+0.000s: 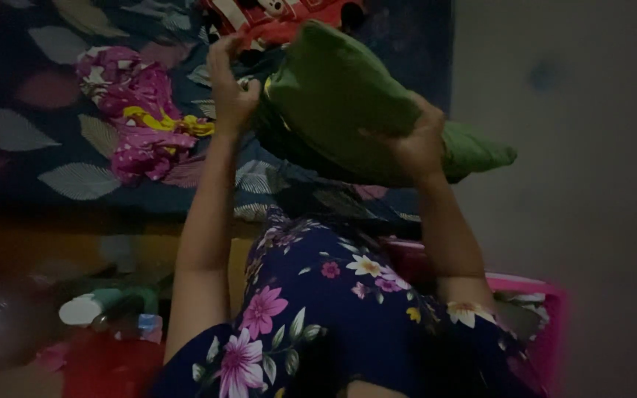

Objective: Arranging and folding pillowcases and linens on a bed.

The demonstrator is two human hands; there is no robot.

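Lying at the far left is a dark bedspread (31, 133) printed with big pale and reddish leaves, and on it a crumpled pink garment (141, 118) with yellow trim sits just left of the raised arm. Below that, near the bottom left corner, a small heap is in blur — a white and green bottle (94, 306) on its side above something red (105, 365); I cannot tell if the red thing is a container.

Next comes the left hand (228, 85). It is lifted above the bedspread, fingers curled together and pinching the upper left edge of a green cloth (340, 103). A red fabric piece (274, 18) with a cartoon print lies on the bed behind this hand, at the top edge.

The green cloth is a bulky bundle held up in the air between both hands, over the bed, with one corner hanging out to the right past the wrist.

The right hand (414, 144) grips the lower right side of the bundle — the fingers are closed into the fabric, thumb on the near side.

Under the arms the person's dark floral dress (318, 302) fills the middle. At the right, a pink plastic basket (547, 324) stands on the floor beside a plain grey wall (591, 147); some patterned cloth shows inside it, but it is too dark to name more.
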